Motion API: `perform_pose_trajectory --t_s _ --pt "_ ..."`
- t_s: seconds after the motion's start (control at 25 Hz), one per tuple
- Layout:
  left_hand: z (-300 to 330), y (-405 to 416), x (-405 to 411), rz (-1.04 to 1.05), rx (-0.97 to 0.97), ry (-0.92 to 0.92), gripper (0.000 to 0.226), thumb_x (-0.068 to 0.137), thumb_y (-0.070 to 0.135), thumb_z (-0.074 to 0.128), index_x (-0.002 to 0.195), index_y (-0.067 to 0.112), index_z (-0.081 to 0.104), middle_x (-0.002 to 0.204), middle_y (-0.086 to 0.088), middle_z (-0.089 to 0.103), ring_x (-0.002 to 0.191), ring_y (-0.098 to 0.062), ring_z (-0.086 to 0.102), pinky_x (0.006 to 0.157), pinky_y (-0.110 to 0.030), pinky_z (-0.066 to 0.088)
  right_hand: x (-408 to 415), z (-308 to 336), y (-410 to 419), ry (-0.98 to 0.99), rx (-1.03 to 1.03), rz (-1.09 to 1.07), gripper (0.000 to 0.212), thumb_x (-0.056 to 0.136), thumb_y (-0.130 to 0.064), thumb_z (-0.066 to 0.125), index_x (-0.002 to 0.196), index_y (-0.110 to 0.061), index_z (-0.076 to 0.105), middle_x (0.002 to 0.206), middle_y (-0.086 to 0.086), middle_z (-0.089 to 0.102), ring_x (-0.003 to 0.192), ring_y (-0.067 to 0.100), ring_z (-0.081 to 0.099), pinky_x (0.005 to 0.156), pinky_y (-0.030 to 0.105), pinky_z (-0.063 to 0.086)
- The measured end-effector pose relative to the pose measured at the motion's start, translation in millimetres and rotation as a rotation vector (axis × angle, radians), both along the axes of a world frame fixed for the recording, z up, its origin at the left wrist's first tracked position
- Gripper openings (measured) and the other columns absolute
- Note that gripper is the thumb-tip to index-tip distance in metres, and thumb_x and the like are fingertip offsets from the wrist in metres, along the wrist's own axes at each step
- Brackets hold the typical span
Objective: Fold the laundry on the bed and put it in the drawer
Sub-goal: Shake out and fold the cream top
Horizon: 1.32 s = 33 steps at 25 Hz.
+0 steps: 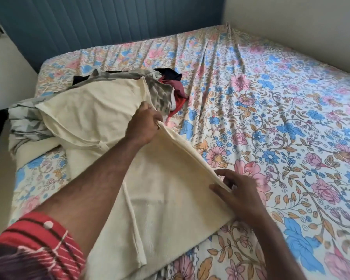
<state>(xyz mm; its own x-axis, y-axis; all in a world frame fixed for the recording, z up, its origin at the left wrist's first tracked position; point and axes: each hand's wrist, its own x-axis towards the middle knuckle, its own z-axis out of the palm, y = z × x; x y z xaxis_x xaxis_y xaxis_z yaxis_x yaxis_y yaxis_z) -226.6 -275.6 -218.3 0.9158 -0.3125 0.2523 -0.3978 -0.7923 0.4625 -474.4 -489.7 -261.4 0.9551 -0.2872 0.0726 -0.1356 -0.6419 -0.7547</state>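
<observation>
Red striped sleeve [38, 239] nearest the lens, on the left arm. Cream garment [160, 188] lies flat on the near-left part of the bed [271, 118], its far end riding up over the laundry pile [160, 85] just behind it. Left hand [143, 124] grips the garment's right edge at the far end, fingers curled round the fabric. Right hand [240, 195] takes the same edge near the close corner, thumb and fingers [220, 172] pinching it, the rest loosely spread. Edge runs taut between the two. Judgement: thin knit or waffle weave, light, fully limp, no stiffness, so it will sag wherever unsupported; slightly grippy, not slippery, not fragile. Best held at hems and corners, two points on one edge as here, kept taut to fold straight. Pile beyond the garment: grey patterned, red and dark pieces, unfolded. No drawer in view.
</observation>
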Motion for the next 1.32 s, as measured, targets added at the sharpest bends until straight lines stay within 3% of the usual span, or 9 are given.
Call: perform_pose_trajectory --t_s 0.16,0.28,0.4,0.6,0.8,1.0,1.16,1.24,1.32 --pt "-1.9 74.2 -23.9 0.118 -0.111 -0.032 0.029 0.081 0.001 0.063 0.092 0.023 0.080 0.096 0.007 0.049 0.094 -0.023 0.062 0.082 -0.036 0.053 -4.8 26.7 76.3 -0.010 -0.106 0.379 0.040 0.090 -0.035 0.075 0.130 -0.033 0.067 0.063 -0.016 0.051 0.060 0.002 0.051 0.058 0.016 0.037" --pt "-18.6 124.9 -37.9 0.204 -0.022 0.032 0.033 0.079 -0.001 0.061 0.092 0.025 0.078 0.096 0.008 0.050 0.101 -0.023 0.063 0.085 -0.034 0.052 -9.1 28.1 131.7 0.139 -0.327 0.611 0.050 0.090 -0.050 0.063 0.138 -0.041 0.055 0.085 -0.015 0.066 0.083 0.006 0.062 0.075 0.029 0.051" --pt "-38.2 148.7 -51.0 0.163 0.111 0.237 0.040 0.079 0.005 0.061 0.105 0.032 0.074 0.110 0.009 0.051 0.116 -0.021 0.057 0.096 -0.045 0.050 5.5 25.2 144.4 0.230 -0.380 0.678 0.062 0.078 -0.077 0.060 0.128 -0.040 0.061 0.077 -0.018 0.064 0.087 0.009 0.065 0.078 0.031 0.054" --pt "-47.7 144.9 -60.3 0.213 -0.046 0.253 0.028 0.092 0.023 0.057 0.116 0.028 0.070 0.128 0.005 0.049 0.128 -0.019 0.044 0.104 -0.051 0.044 110.6 35.1 144.6 0.166 -0.289 0.549 0.031 0.088 -0.049 0.074 0.111 -0.028 0.072 0.087 -0.009 0.074 0.085 0.011 0.068 0.083 0.032 0.054" --pt "-61.2 151.7 -62.6 0.168 -0.151 0.197 0.037 0.084 0.056 0.059 0.108 0.030 0.070 0.119 0.012 0.048 0.119 -0.013 0.049 0.096 -0.046 0.048 249.5 46.2 160.1 0.075 -0.116 0.341 0.009 0.091 -0.026 0.071 0.092 -0.019 0.075 0.084 0.003 0.072 0.080 0.023 0.069 0.077 0.032 0.054" --pt "-51.1 161.6 -31.5 0.102 -0.108 0.095 0.037 0.083 0.056 0.070 0.107 0.029 0.072 0.114 0.014 0.043 0.113 -0.008 0.045 0.098 -0.035 0.041 371.6 53.9 171.5 0.095 0.068 0.125 0.027 0.088 -0.039 0.069 0.083 -0.013 0.069 0.078 0.013 0.067 0.075 0.030 0.067 0.073 0.047 0.058" --pt "-45.0 162.0 -9.0 0.046 -0.047 0.106 0.032 0.078 0.058 0.075 0.099 0.033 0.073 0.110 0.019 0.049 0.114 -0.007 0.040 0.097 -0.035 0.028 412.9 58.4 166.4 0.163 0.320 -0.074 0.062 0.076 -0.059 0.081 0.103 -0.007 0.062 0.079 0.011 0.069 0.059 0.023 0.064 0.046 0.029 0.052" --pt "-52.8 159.0 -4.4 0.028 -0.055 0.120 0.029 0.078 0.055 0.076 0.094 0.031 0.073 0.101 0.023 0.053 0.112 -0.005 0.041 0.098 -0.035 0.028 428.5 53.1 163.2 0.186 0.344 -0.104 0.069 0.066 -0.062 0.085 0.102 -0.006 0.066 0.082 0.012 0.073 0.065 0.024 0.070 0.056 0.034 0.058" --pt "-61.7 157.7 -3.2 0.030 -0.079 0.079 0.026 0.077 0.052 0.076 0.091 0.031 0.073 0.094 0.023 0.056 0.108 -0.004 0.044 0.093 -0.034 0.028 438.5 56.4 167.0 0.113 0.227 -0.124 0.044 0.075 -0.051 0.083 0.080 -0.010 0.068 0.078 0.011 0.073 0.067 0.024 0.070 0.071 0.040 0.061"
